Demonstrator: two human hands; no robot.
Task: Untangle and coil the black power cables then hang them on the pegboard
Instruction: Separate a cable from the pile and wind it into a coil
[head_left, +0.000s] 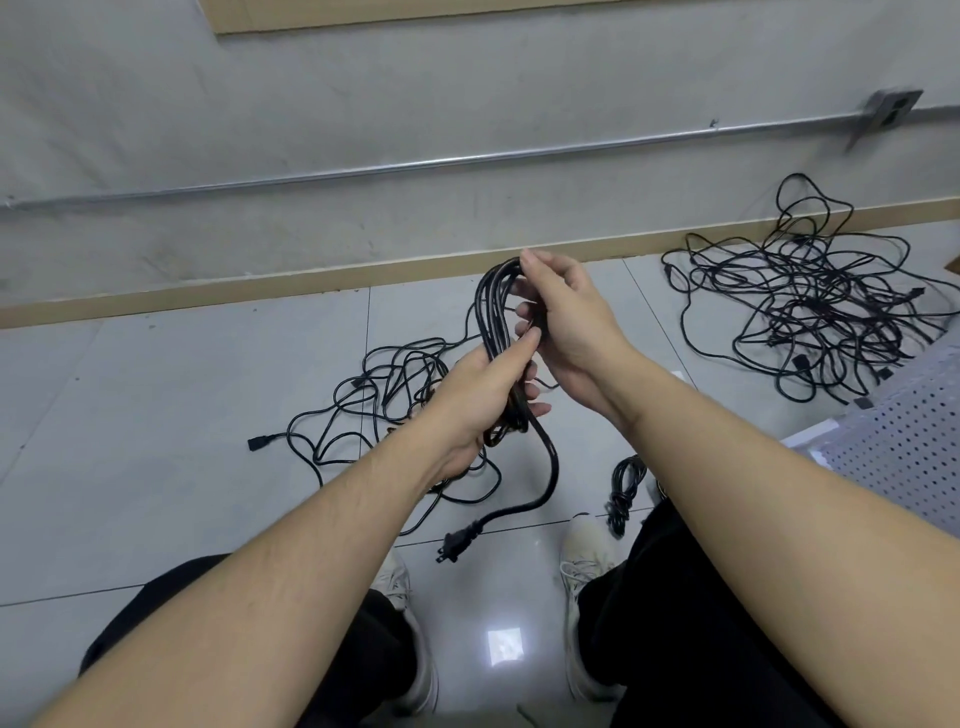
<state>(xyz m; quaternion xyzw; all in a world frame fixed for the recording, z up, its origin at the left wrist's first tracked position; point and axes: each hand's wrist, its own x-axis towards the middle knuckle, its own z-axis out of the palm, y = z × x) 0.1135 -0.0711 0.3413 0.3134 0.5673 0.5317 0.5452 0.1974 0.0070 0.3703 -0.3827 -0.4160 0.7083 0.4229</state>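
Observation:
My left hand (480, 400) grips the lower part of a coiled black power cable (493, 317) held upright over the floor. My right hand (563, 312) pinches the coil's top loop with thumb and fingers. The cable's free end hangs down from the coil and ends in a two-pin plug (457, 543) above the tiles. A loose tangle of black cable (374, 395) lies on the floor behind my left hand. A bigger tangled heap of cables (810, 306) lies at the right by the wall. A small coiled cable (626, 486) rests near my right shoe.
A white perforated pegboard (904, 447) lies at the right edge, partly over the tiles. My two white shoes (582, 561) and dark trouser legs fill the bottom. A metal conduit (467, 156) runs along the grey wall to an outlet box (891, 109).

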